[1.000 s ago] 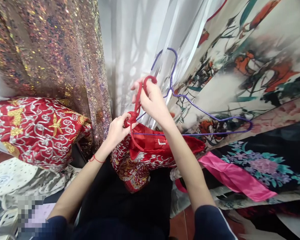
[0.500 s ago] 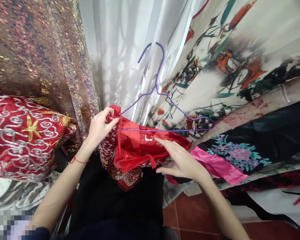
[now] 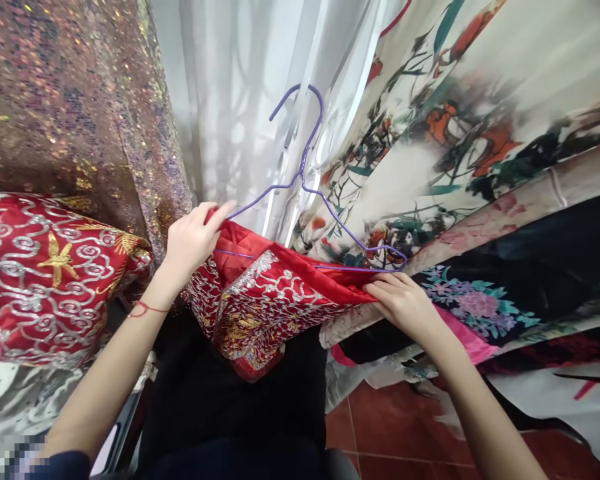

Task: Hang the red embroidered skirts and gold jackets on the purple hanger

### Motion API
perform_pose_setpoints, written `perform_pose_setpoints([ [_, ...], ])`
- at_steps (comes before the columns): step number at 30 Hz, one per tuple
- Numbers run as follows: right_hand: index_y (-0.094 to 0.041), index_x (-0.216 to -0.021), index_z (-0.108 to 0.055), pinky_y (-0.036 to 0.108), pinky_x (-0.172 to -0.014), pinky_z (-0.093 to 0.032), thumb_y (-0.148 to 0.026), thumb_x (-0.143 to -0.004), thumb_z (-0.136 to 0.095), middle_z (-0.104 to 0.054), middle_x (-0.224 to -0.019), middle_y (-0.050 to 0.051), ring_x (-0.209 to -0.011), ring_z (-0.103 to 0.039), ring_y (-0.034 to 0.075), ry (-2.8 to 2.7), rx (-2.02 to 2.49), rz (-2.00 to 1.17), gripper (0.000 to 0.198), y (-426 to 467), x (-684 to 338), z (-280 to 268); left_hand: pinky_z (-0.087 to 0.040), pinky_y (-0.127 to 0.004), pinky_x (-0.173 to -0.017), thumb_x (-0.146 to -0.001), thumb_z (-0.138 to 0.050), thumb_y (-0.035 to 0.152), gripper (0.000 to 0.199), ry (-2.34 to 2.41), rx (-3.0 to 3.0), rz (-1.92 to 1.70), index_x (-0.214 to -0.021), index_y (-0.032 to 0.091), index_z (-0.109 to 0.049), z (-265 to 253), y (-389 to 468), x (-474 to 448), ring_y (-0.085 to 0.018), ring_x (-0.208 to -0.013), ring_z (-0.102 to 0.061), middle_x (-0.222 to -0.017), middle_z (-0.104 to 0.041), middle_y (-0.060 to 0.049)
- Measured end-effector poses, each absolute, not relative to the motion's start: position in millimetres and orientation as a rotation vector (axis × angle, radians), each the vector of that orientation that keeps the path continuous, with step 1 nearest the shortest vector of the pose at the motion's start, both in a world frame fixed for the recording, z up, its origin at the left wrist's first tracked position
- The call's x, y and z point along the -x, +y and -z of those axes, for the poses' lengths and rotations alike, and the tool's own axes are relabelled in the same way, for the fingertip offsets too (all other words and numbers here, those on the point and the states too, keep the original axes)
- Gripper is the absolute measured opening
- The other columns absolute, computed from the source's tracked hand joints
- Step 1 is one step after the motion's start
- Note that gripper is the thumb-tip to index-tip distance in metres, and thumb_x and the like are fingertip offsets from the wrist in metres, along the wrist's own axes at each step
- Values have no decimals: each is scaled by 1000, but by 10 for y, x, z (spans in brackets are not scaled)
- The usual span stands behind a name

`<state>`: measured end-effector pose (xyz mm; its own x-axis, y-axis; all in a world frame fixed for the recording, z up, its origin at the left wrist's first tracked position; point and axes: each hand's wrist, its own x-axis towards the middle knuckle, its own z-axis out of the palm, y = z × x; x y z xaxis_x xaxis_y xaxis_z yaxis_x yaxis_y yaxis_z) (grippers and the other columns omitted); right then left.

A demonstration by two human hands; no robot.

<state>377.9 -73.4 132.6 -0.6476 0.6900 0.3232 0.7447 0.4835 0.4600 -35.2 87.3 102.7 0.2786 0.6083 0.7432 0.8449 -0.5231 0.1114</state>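
A purple wire hanger (image 3: 304, 167) stands upright before me, its hook at the top. A red garment (image 3: 275, 303) with silver and gold embroidery hangs around its lower part, partly covering the bottom bar. My left hand (image 3: 193, 240) is closed on the garment's upper left edge, over the hanger's left end, which it hides. My right hand (image 3: 405, 300) pinches the red top edge on the right, just below the hanger's right end. That right end sticks out, uncovered by cloth. Between the hands the embroidered front is pulled up, with some red lining showing behind it.
A folded red embroidered cloth (image 3: 60, 280) lies at the left, below a sequinned curtain (image 3: 80, 100). White sheer fabric (image 3: 230, 100) hangs behind the hanger. Floral-print fabric (image 3: 430, 153) and a black garment with flowers (image 3: 480, 293) are at the right. Red floor tiles (image 3: 390, 427) show below.
My right hand has moved right and closed on the garment's edge. The embroidered front has been drawn up, covering the lining, label and part of the bar. The hanger has shifted slightly left.
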Motion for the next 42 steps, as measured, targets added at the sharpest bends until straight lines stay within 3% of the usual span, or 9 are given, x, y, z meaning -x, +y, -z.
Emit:
perform_pose_setpoints([
  [7,-24,-99,-68,41,-96,-40,-20,-100,-49,-80,-99,3,-102,-72,21,-2590,1249,735,19,-858,-3968,-1454,-39,-31,-59,-92,-44,12,32,-1309,2197,957,-97,24,-72,-1003,890,548,-21,-84,-65,-102,-71,-9],
  [14,-26,-99,-72,46,-95,-42,-26,-98,-54,-78,-99,5,-98,-71,24,-2421,1278,728,18,-899,-4192,-1398,-36,-33,-58,-92,-43,10,33,-1350,2223,970,-97,24,-73,-1041,810,512,-23,-84,-63,-103,-70,-11],
  [20,-29,-97,-75,45,-82,-41,-31,-98,-57,-76,-107,7,-99,-57,29,-2290,1398,983,18,-917,-4335,-1409,-41,-32,-66,-92,-44,10,32,-1315,2162,1055,-94,24,-73,-992,871,540,-22,-89,-63,-102,-69,-9],
  [24,-29,-96,-77,41,-75,-43,-32,-98,-59,-74,-108,11,-94,-59,28,-2353,1342,1012,19,-810,-4352,-1572,-40,-33,-66,-92,-45,12,30,-1307,2138,1078,-93,24,-72,-997,865,583,-24,-90,-61,-102,-68,-10],
  [32,-27,-96,-74,33,-66,-52,-34,-98,-56,-69,-101,9,-79,-66,19,-2058,1333,681,19,-454,-3983,-1696,-41,-34,-65,-90,-47,12,27,-1311,2173,1093,-88,25,-71,-987,797,608,-24,-88,-59,-95,-66,-10],
  [34,-26,-91,-72,38,-72,-55,-36,-96,-57,-66,-96,9,-84,-67,22,-1901,1289,615,20,-325,-3757,-1680,-43,-33,-67,-88,-48,11,27,-1294,2150,1111,-89,24,-71,-939,786,586,-23,-88,-60,-95,-67,-9],
  [38,-24,-82,-64,43,-85,-55,-39,-96,-55,-64,-109,12,-97,-67,26,-1861,1221,422,22,-156,-3434,-1677,-48,-34,-72,-87,-45,8,29,-1272,2110,1134,-92,22,-69,-886,788,569,-23,-88,-63,-95,-69,-10],
  [40,-24,-78,-58,36,-74,-53,-40,-98,-52,-65,-91,8,-80,-65,21,-1929,1262,315,26,-134,-3388,-1679,-50,-34,-75,-86,-44,8,27,-1280,2148,1159,-93,21,-67,-906,792,580,-23,-90,-65,-95,-69,-10],
  [42,-24,-74,-52,30,-61,-46,-44,-99,-49,-55,-67,1,-60,-54,16,-1965,1329,235,31,-134,-3380,-1668,-52,-35,-78,-84,-46,11,25,-1325,2205,1238,-99,20,-64,-951,788,596,-24,-90,-67,-95,-69,-10],
])
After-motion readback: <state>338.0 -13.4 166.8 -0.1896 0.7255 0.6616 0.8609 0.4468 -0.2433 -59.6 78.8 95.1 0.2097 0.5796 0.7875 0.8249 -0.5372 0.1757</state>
